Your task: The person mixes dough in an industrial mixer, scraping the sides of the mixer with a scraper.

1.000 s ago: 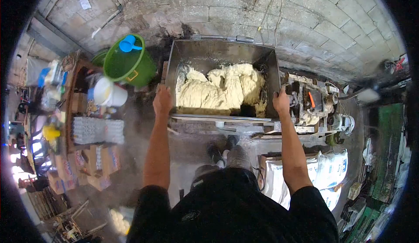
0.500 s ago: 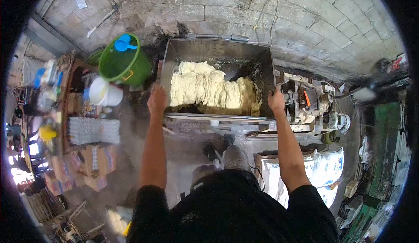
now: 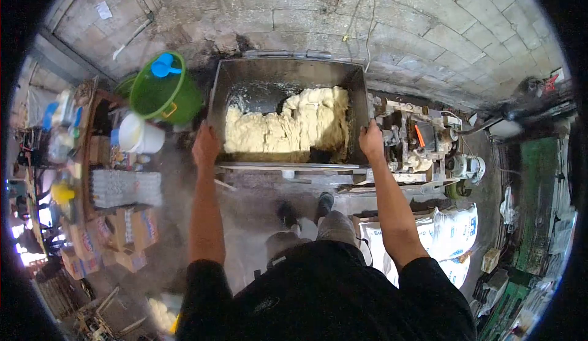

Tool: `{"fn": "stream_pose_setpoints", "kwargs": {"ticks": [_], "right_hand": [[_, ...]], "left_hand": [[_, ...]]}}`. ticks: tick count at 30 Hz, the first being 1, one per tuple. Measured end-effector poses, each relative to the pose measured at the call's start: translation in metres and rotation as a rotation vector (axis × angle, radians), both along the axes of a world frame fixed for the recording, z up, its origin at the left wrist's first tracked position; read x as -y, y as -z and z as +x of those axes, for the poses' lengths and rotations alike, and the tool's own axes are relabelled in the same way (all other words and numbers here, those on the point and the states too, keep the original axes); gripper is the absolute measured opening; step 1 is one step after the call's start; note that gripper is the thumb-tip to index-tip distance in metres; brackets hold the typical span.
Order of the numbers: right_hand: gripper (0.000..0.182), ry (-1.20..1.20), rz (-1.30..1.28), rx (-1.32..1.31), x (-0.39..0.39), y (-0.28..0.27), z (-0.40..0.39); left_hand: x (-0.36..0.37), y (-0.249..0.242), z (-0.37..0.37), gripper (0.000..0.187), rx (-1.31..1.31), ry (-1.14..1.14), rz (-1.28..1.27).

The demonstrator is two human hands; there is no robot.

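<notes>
In front of me stands a large metal mixing trough (image 3: 288, 70). A thick, pale yellow mass of dough (image 3: 275, 131) lies in it, piled higher toward the right and folded in ridges. My left hand (image 3: 206, 145) is closed on the trough's front left corner. At the front right corner, my right hand (image 3: 371, 140) grips the trough's edge, with fingertips partly hidden. Neither hand touches the dough. Part of the trough's dark floor shows behind the dough on the left.
Left of the trough stand a green tub (image 3: 187, 102) with a blue scoop (image 3: 164, 65) and a white bucket (image 3: 144, 136). Machinery with a motor (image 3: 468, 168) adjoins the right side. White sacks (image 3: 450, 234), egg trays (image 3: 125, 188) and cardboard boxes (image 3: 131, 234) lie nearby.
The dough has shifted in the trough: its high part was on the left and is now on the right. Both hands stay on the trough's corners. The whole view has shifted slightly.
</notes>
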State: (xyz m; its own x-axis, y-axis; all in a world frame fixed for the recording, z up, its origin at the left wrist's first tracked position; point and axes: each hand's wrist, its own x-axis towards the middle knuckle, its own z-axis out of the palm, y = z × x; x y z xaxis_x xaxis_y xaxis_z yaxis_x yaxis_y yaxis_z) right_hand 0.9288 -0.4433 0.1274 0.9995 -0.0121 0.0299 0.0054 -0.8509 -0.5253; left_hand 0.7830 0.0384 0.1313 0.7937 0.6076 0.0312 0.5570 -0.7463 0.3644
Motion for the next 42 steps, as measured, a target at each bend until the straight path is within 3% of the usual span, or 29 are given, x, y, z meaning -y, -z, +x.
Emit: {"fn": "stream_pose_setpoints", "kwargs": {"ticks": [3, 6, 7, 12, 18, 21, 24, 30, 37, 42], "right_hand": [[0.031, 0.022, -0.038, -0.067, -0.002, -0.008, -0.002], [0.038, 0.045, -0.102, -0.197, 0.002, -0.002, 0.002], [0.041, 0.057, -0.086, -0.257, -0.004, -0.022, -0.002], [0.042, 0.028, -0.003, -0.193, 0.001, -0.013, 0.000], [0.050, -0.001, -0.008, -0.183, 0.001, -0.016, -0.001], [0.046, -0.003, 0.070, -0.158, 0.003, -0.011, 0.001], [0.044, -0.016, 0.098, -0.145, 0.005, -0.005, 0.001], [0.038, 0.004, 0.186, -0.040, 0.005, 0.001, -0.001], [0.037, -0.029, 0.171, -0.080, 0.006, 0.001, -0.001], [0.044, -0.041, 0.164, -0.078, 0.007, 0.002, 0.001]], "left_hand": [[0.004, -0.003, -0.004, 0.038, 0.047, 0.006, 0.022], [0.023, -0.031, -0.002, 0.041, -0.165, -0.092, -0.052], [0.021, -0.025, -0.005, 0.041, -0.129, -0.095, -0.046], [0.033, -0.019, -0.011, 0.037, -0.108, -0.210, -0.040], [0.016, 0.011, -0.015, 0.034, -0.061, -0.152, 0.110], [0.024, -0.002, -0.018, 0.036, -0.078, -0.053, 0.122], [0.046, -0.023, -0.009, 0.039, -0.066, -0.252, 0.039], [0.030, -0.001, -0.011, 0.041, 0.032, -0.205, 0.124], [0.040, -0.032, -0.006, 0.043, -0.089, -0.163, -0.018], [0.034, -0.018, -0.007, 0.035, 0.032, -0.138, 0.056]]}}
